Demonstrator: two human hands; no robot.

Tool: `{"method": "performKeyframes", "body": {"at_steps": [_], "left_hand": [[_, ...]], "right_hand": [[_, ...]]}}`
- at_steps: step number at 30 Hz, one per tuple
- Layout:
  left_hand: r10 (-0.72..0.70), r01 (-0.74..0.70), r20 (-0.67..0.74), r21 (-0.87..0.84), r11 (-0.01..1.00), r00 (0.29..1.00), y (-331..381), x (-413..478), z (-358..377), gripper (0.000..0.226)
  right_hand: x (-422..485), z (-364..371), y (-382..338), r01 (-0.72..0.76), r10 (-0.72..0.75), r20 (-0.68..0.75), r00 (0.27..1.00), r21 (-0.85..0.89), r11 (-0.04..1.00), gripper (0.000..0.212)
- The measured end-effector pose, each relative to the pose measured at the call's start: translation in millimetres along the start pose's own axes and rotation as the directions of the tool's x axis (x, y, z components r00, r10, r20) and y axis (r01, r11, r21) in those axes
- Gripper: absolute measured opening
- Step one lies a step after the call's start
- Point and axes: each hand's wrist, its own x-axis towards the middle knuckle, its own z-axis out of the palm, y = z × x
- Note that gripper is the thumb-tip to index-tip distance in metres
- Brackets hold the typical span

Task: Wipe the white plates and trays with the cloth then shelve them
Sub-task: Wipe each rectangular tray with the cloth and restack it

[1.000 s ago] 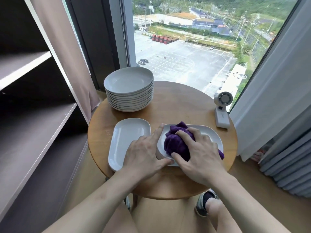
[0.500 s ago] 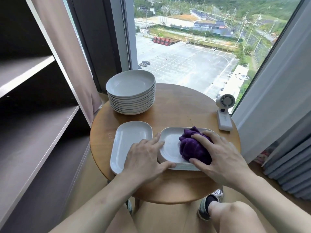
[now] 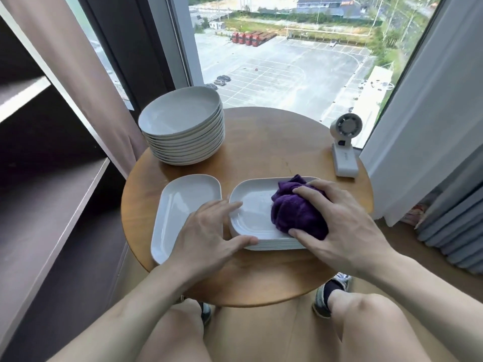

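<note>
We logged a round wooden table (image 3: 261, 158) set against a tall window (image 3: 287, 61). On its near right part sat a stack of white oblong trays (image 3: 251, 205); we could not count how many lay in it. A bunched purple cloth (image 3: 295, 212) lay on the right half of the top tray.

The right hand (image 3: 347, 226) covered the cloth from above. Its fingers curled over the far side and the thumb sat against the near edge, so it gripped the cloth and pressed it onto the tray.

The left hand (image 3: 206, 233) lay flat with fingers straight and spread. The fingertips rested on the stack's left rim and the thumb lay along its near left corner. It grasped nothing.

That palm overlapped the right edge of 1 single white oblong tray (image 3: 180, 202), which lay just beside the stack on its left. We could not tell whether the 2 touched.

A stack of round white plates (image 3: 183, 126) stood at the table's far left, apart from the trays. A small white desk fan (image 3: 345, 142) stood at the far right edge.

A dark shelf unit (image 3: 52, 205) stood to the left of the table. A pinkish curtain (image 3: 86, 74) hung behind it, and a white curtain (image 3: 431, 100) hung on the right.
</note>
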Motion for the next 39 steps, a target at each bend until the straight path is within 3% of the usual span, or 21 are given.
{"method": "performKeyframes", "body": {"at_steps": [13,17,21,28,35,39], "left_hand": [[-0.112,0.114,0.021,-0.156,0.981,0.994,-4.8,2.1,5.3,0.060],[-0.017,0.018,0.006,-0.059,0.998,1.000,-7.5,5.1,2.9,0.070],[0.081,-0.079,-0.082,0.030,0.996,0.993,-9.6,6.0,2.1,0.062],[0.344,-0.307,-0.203,0.194,0.932,0.917,-1.5,5.6,-10.8,0.054],[0.389,-0.299,-0.345,0.286,0.910,0.854,-0.1,6.9,-6.7,0.024],[0.433,-0.326,-0.404,0.308,0.894,0.806,-0.4,7.2,-8.2,0.022]], "right_hand": [[-0.9,9.9,-4.4,-0.015,0.016,-0.024,1.000,0.041,0.999,0.074],[-0.2,8.7,-3.6,-0.007,0.010,-0.034,0.999,0.096,0.995,0.072],[0.3,5.2,-2.4,0.000,0.009,-0.075,0.997,0.117,0.993,0.069],[-2.3,1.9,-6.6,-0.049,0.072,-0.141,0.987,0.157,0.986,0.066],[1.1,-1.2,-5.7,-0.115,0.154,-0.167,0.974,0.219,0.969,0.064],[1.4,-1.1,-4.7,-0.115,0.161,-0.179,0.971,0.240,0.964,0.062]]}}
